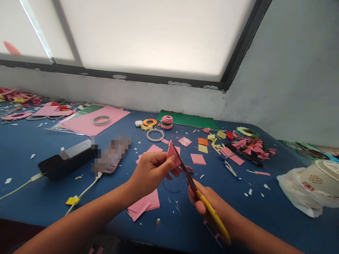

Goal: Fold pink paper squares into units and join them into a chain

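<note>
My left hand (153, 169) pinches a folded piece of pink paper (172, 152) between thumb and fingers, above the middle of the blue table. My right hand (202, 197) is closed around yellow-handled scissors (212, 213). Their dark blades point up and left and lie against the right edge of the pink paper; I cannot tell how far they are into it. Below my left hand are loose pink paper sheets (145, 206) near the table's front edge. Just beyond the scissors rests a pink paper square (198, 159).
A power bank (65, 158) and a phone with a blurred screen (112, 155), both cabled, lie left. Rolls of tape (155, 135) and green card (189, 120) are farther back. A pile of cut paper (249, 143), a black marker (245, 155) and a bagged cup (315, 183) stand right.
</note>
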The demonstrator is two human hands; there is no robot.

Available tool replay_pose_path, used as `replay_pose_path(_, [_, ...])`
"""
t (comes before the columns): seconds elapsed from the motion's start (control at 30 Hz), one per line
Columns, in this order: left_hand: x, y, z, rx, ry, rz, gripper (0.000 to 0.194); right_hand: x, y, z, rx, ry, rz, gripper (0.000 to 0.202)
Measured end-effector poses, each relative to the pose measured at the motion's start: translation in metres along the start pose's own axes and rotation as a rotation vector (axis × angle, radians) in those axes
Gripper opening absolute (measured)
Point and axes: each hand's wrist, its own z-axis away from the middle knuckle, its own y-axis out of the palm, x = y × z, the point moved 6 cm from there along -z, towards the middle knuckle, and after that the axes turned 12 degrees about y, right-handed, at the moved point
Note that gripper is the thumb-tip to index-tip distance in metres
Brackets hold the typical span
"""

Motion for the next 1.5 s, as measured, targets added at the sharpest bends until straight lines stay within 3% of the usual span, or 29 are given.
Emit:
replay_pose_path(0.23, [0.001,0.001,0.0,0.002,-0.007,0.05,0.027,0.001,-0.002,0.001,-0.023,-0.01,0.058,0.026])
replay_pose_path(0.4, [0.001,0.001,0.0,0.001,-0.017,0.069,0.027,0.009,-0.004,0.004,-0.033,-0.037,0.065,0.018])
replay_pose_path(0.83, [0.0,-0.005,-0.002,-0.007,0.012,0.036,0.034,0.004,-0.001,0.002,-0.017,-0.026,0.027,0.047])
replay_pose_path(1.13, [-0.002,-0.003,0.0,-0.003,0.024,-0.03,0.032,-0.002,0.001,0.0,-0.008,0.036,0.035,0.021])
replay_pose_path(1.27, [-0.002,0.0,0.0,0.024,0.035,-0.054,0.033,-0.002,0.002,0.0,-0.006,0.041,0.009,0.019])
replay_pose_path(1.5, [-0.001,-0.001,0.0,0.025,0.05,-0.081,0.035,0.003,0.001,0.001,-0.023,-0.043,0.011,0.047])
